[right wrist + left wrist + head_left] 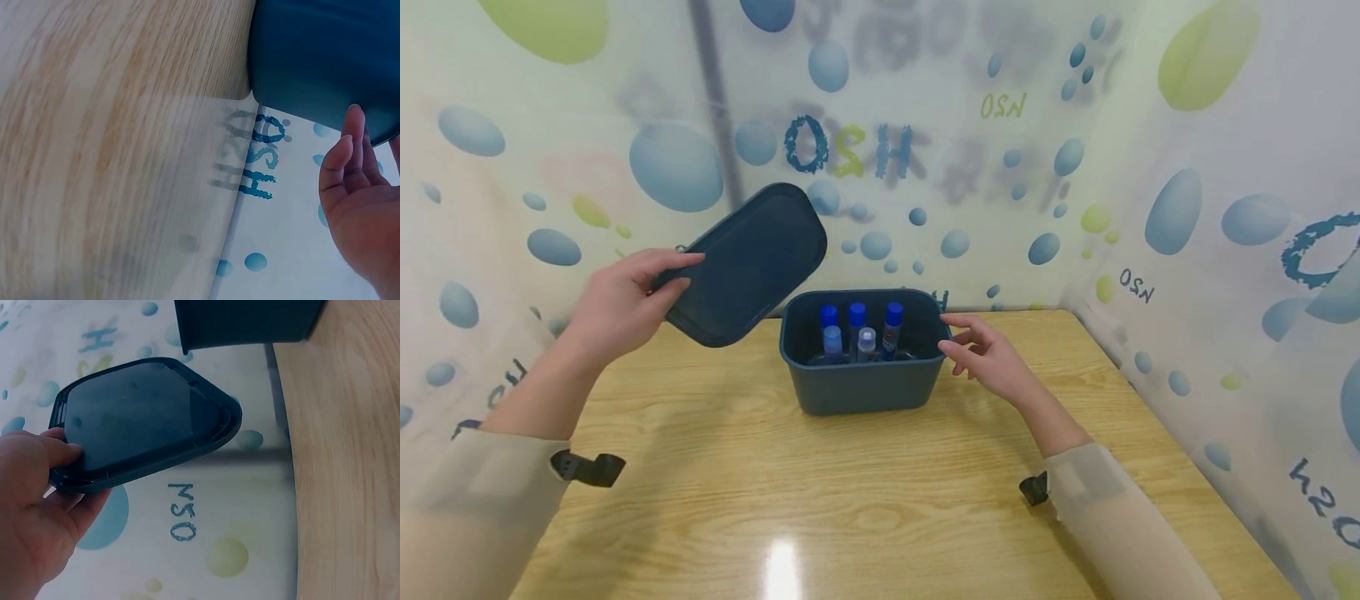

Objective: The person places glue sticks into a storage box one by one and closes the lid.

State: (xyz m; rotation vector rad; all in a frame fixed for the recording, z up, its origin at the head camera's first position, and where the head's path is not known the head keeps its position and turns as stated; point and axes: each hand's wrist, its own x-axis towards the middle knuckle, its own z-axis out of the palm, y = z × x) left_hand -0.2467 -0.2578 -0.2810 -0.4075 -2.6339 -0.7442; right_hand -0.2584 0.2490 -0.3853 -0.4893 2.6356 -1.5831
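My left hand (pixel 625 304) pinches a dark blue lid (pixel 752 267) at one end, thumb on one face and fingers behind. The lid is tilted in the air, left of and above a dark blue plastic bin (pixel 865 390). In the left wrist view the lid's raised rim (pixel 144 472) shows. Inside the uncovered bin stand several small bottles (pixel 857 321) with blue caps and one bottle (pixel 866 342) with a clear cap. At the bin's right end, my right hand (pixel 988 358) touches the rim with fingertips, its other fingers loosely bent outside the wall.
The bin stands on a wooden table (pixel 850 492) near its back edge. Behind and to the right hang pale curtains (pixel 925 242) printed with blue and green drops. Each wrist wears a black strap (pixel 587 468).
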